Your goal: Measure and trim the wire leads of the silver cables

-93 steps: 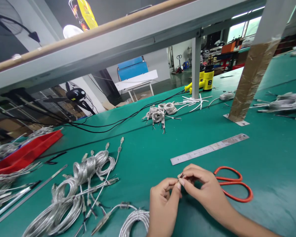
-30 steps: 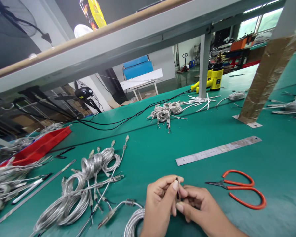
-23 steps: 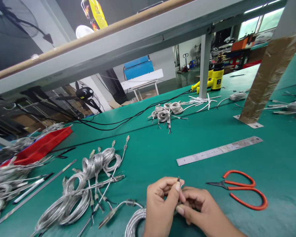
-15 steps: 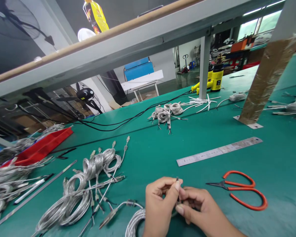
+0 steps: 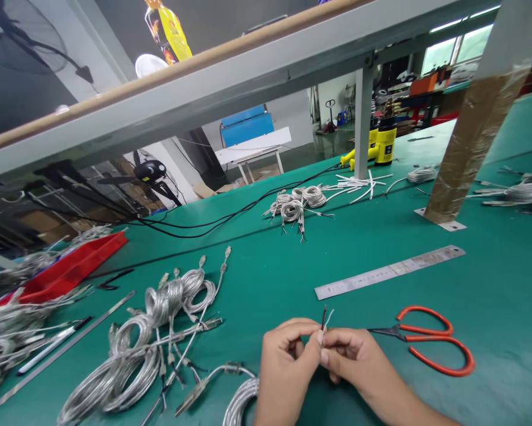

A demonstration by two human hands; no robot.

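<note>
Okay, so here's the bench right now. My bare left hand [image 5: 287,370] and bare right hand [image 5: 350,355] are up close together on the teal-green rubber bench mat [image 5: 266,284], pinched on a pair of thin wire ends [image 5: 324,318], one dark and one white. Both sets of fingertips [image 5: 321,346] are pressed in tight around them, and the two little ends poke up out of the pinch. Can't tell from here what they're attached to.

I'll use the long steel ruler [image 5: 390,272] as my reference point. The wire ends and both hands sit just below it, not touching it. Off to the lower right of the ruler are the open-looking orange-handled steel scissors [image 5: 429,346], lying just beside my right hand.

Lower left of the ruler there's a big heap of clear-sheathed silver coiled cables [image 5: 132,349], and one more silver coil [image 5: 241,399] right by my left wrist. Further left, past that heap, is a red plastic tray [image 5: 65,266] with more cable around it. Beyond the ruler, a smaller bunch of silver coiled cables [image 5: 294,207] sits on the mat, next to some loose white wires [image 5: 358,186].
</note>
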